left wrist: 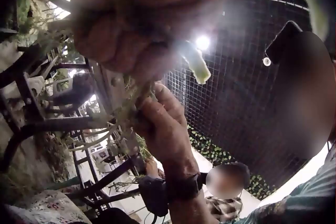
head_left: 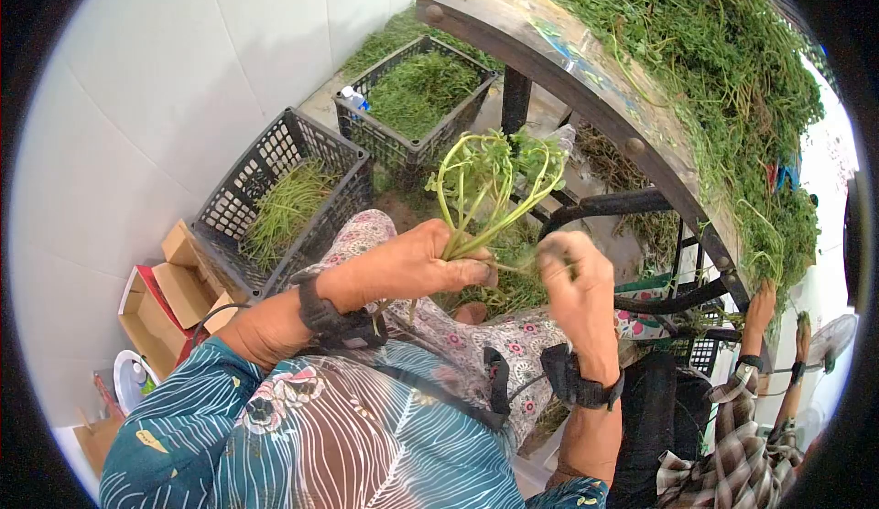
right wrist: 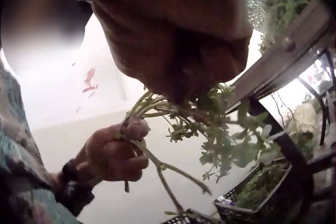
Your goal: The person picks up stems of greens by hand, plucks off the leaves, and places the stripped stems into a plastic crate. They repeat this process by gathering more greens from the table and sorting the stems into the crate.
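In the head view, my left hand (head_left: pixel 439 257) grips a small bunch of leafy green stems (head_left: pixel 494 193), whose bent stalks and leaves rise above the fist. Cut stalk ends (right wrist: pixel 181 179) stick out below that hand in the right wrist view. Close beside it, my right hand (head_left: pixel 581 280) is blurred, fingers curled. A thin strand runs from the bunch to its fingertips, and the left wrist view shows bits of greenery (left wrist: pixel 128 106) pinched there. Seen from the right wrist, the right hand (right wrist: pixel 178 40) covers part of the bunch.
Two black crates, one with trimmed stems (head_left: pixel 288 211) and one with greens (head_left: pixel 421 92), stand on the floor. A wooden table (head_left: pixel 586 60) heaped with greens (head_left: pixel 705 51) curves along the right. Cardboard boxes (head_left: pixel 169 298) sit at left. Another person's hand (head_left: pixel 760 308) reaches to the heap.
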